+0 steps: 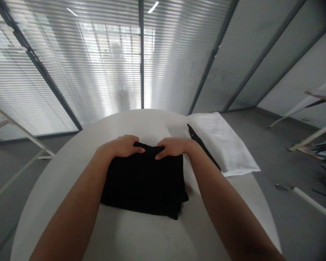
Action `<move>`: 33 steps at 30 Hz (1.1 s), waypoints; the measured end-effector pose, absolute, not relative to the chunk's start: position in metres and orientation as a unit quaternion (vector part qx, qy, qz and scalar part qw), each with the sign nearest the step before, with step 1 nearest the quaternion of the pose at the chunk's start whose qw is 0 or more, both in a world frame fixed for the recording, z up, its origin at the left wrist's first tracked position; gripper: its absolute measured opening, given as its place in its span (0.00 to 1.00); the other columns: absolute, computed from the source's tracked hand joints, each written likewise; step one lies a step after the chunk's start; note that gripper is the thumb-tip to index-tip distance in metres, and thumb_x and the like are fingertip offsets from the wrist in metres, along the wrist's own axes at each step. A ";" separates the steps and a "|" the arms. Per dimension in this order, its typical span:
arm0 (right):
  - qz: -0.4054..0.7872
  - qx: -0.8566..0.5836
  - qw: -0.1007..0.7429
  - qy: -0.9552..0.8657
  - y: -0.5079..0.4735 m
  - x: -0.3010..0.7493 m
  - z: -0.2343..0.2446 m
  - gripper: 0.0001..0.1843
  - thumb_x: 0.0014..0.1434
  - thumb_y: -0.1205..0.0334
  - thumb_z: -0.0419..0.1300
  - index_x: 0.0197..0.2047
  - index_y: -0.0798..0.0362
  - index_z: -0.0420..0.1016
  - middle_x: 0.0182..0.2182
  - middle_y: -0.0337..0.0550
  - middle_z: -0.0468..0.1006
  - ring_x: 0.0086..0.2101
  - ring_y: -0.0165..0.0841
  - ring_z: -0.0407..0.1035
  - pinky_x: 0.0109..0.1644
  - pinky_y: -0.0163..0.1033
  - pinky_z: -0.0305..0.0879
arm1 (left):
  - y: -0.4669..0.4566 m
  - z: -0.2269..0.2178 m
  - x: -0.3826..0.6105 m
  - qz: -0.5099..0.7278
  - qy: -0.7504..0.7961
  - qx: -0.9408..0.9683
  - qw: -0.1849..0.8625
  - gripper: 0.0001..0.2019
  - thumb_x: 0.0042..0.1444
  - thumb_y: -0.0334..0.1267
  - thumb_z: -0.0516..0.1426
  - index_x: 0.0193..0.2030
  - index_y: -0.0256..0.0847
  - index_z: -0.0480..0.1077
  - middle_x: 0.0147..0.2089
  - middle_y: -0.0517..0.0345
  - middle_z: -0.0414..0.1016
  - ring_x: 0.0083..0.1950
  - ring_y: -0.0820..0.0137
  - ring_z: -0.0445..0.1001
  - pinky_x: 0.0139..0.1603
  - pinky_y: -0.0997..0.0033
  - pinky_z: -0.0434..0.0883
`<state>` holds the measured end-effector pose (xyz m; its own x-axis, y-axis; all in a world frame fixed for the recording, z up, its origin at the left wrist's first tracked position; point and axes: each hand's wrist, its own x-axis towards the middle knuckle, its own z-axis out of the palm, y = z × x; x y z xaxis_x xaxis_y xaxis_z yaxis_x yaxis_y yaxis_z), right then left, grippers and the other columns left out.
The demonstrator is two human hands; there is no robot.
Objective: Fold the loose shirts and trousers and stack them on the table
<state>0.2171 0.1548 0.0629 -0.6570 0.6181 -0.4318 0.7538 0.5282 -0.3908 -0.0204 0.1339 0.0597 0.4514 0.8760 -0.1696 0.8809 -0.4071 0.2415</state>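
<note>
A folded piece of black cloth [143, 185] lies on the round white table [136, 123] in front of me, its layers showing at the lower right corner. My left hand [126, 145] grips its far edge left of the middle, thumb on top and fingers tucked behind. On the same edge, a short gap to the right, my right hand [172, 148] pinches the cloth the same way. The far edge is slightly raised between the two hands. What kind of garment the cloth is, I cannot tell.
Right of my right arm lies a folded white cloth [225, 141], overhanging the table's edge. A black strap with small holes [203, 146] runs along its left side. Blinds [168, 65] cover the glass wall behind. White frames [19, 134] stand left, a wooden-edged rack [322, 96] right.
</note>
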 end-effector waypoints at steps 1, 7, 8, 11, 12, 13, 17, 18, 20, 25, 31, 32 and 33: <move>-0.273 0.409 0.100 0.865 0.155 0.220 0.066 0.26 0.54 0.40 0.58 0.41 0.55 0.77 0.32 0.43 0.79 0.31 0.34 0.71 0.32 0.34 0.60 | 0.134 0.060 -0.018 0.023 0.528 0.842 0.104 0.24 0.54 0.61 0.51 0.41 0.42 0.72 0.42 0.51 0.75 0.44 0.60 0.71 0.45 0.61 0.66; -0.188 0.521 0.066 0.830 0.157 0.227 0.072 0.26 0.60 0.44 0.53 0.45 0.59 0.76 0.41 0.53 0.79 0.38 0.39 0.73 0.36 0.37 0.62 | 0.128 0.057 0.000 0.178 0.558 0.803 -0.106 0.21 0.62 0.50 0.49 0.56 0.41 0.66 0.52 0.45 0.68 0.58 0.55 0.62 0.60 0.51 0.57; -0.181 0.538 0.092 0.818 0.158 0.227 0.070 0.27 0.60 0.44 0.53 0.46 0.59 0.76 0.42 0.55 0.78 0.38 0.40 0.73 0.37 0.38 0.63 | 0.127 0.053 0.004 0.181 0.556 0.804 -0.108 0.22 0.63 0.49 0.47 0.59 0.41 0.64 0.55 0.45 0.67 0.59 0.55 0.61 0.62 0.51 0.55; -0.201 0.565 0.156 0.785 0.160 0.230 0.063 0.30 0.57 0.40 0.55 0.45 0.59 0.77 0.42 0.54 0.79 0.36 0.41 0.74 0.35 0.39 0.64 | 0.125 0.036 0.015 0.139 0.555 0.817 -0.070 0.27 0.64 0.53 0.42 0.65 0.44 0.58 0.63 0.45 0.62 0.65 0.54 0.56 0.64 0.48 0.51; -0.218 0.563 0.167 0.780 0.161 0.232 0.061 0.30 0.55 0.38 0.56 0.44 0.59 0.77 0.41 0.53 0.80 0.35 0.40 0.74 0.34 0.39 0.64 | 0.126 0.029 0.018 0.115 0.559 0.820 -0.051 0.29 0.64 0.55 0.41 0.66 0.45 0.56 0.65 0.45 0.59 0.67 0.53 0.54 0.65 0.46 0.49; -0.238 0.557 0.174 0.777 0.162 0.235 0.060 0.31 0.53 0.38 0.58 0.43 0.58 0.78 0.39 0.51 0.80 0.33 0.39 0.74 0.33 0.38 0.65 | 0.126 0.022 0.021 0.092 0.565 0.820 -0.033 0.30 0.63 0.57 0.39 0.67 0.46 0.55 0.67 0.45 0.57 0.68 0.52 0.52 0.65 0.45 0.48; -0.283 0.541 0.184 0.770 0.164 0.241 0.057 0.31 0.48 0.36 0.61 0.40 0.56 0.79 0.35 0.49 0.81 0.31 0.40 0.74 0.33 0.40 0.66 | 0.129 0.001 0.027 0.049 0.580 0.813 0.006 0.34 0.62 0.61 0.36 0.69 0.47 0.52 0.70 0.46 0.52 0.71 0.51 0.47 0.67 0.45 0.42; -0.277 0.541 0.183 0.773 0.164 0.241 0.057 0.31 0.48 0.36 0.61 0.41 0.56 0.79 0.36 0.50 0.81 0.32 0.40 0.74 0.34 0.41 0.67 | 0.129 -0.001 0.027 0.050 0.582 0.811 0.006 0.34 0.62 0.61 0.36 0.70 0.47 0.51 0.71 0.46 0.52 0.71 0.52 0.46 0.67 0.46 0.41; -0.245 0.537 0.171 0.789 0.164 0.240 0.056 0.32 0.48 0.37 0.62 0.45 0.56 0.78 0.40 0.51 0.80 0.36 0.43 0.74 0.38 0.43 0.67 | 0.128 -0.004 0.027 0.054 0.583 0.811 0.001 0.34 0.62 0.60 0.36 0.70 0.47 0.51 0.71 0.47 0.51 0.71 0.52 0.46 0.67 0.46 0.40; -0.210 0.501 0.110 0.832 0.163 0.230 0.050 0.28 0.59 0.46 0.54 0.56 0.56 0.70 0.51 0.55 0.75 0.48 0.44 0.71 0.48 0.43 0.65 | 0.122 -0.005 0.026 0.070 0.584 0.808 -0.022 0.32 0.63 0.57 0.37 0.70 0.46 0.51 0.71 0.49 0.52 0.72 0.56 0.45 0.69 0.50 0.39; -0.177 0.513 0.009 0.840 0.152 0.201 0.034 0.30 0.66 0.49 0.42 0.65 0.56 0.57 0.61 0.59 0.63 0.60 0.46 0.57 0.59 0.49 0.55 | 0.111 -0.006 0.029 0.088 0.609 0.786 -0.061 0.31 0.64 0.55 0.39 0.70 0.46 0.52 0.71 0.51 0.52 0.72 0.57 0.46 0.69 0.54 0.41; -0.173 0.529 0.007 0.831 0.148 0.195 0.031 0.31 0.66 0.47 0.42 0.65 0.54 0.57 0.61 0.58 0.62 0.61 0.48 0.55 0.59 0.52 0.54 | 0.109 -0.006 0.030 0.092 0.623 0.774 -0.068 0.31 0.63 0.54 0.40 0.70 0.45 0.52 0.71 0.51 0.53 0.71 0.57 0.46 0.69 0.54 0.42; -0.165 0.548 -0.002 0.820 0.144 0.189 0.027 0.32 0.66 0.44 0.40 0.66 0.53 0.57 0.62 0.58 0.61 0.61 0.49 0.54 0.58 0.55 0.54 | 0.107 -0.006 0.029 0.097 0.642 0.757 -0.074 0.30 0.63 0.53 0.41 0.69 0.44 0.53 0.71 0.50 0.53 0.71 0.56 0.47 0.69 0.53 0.43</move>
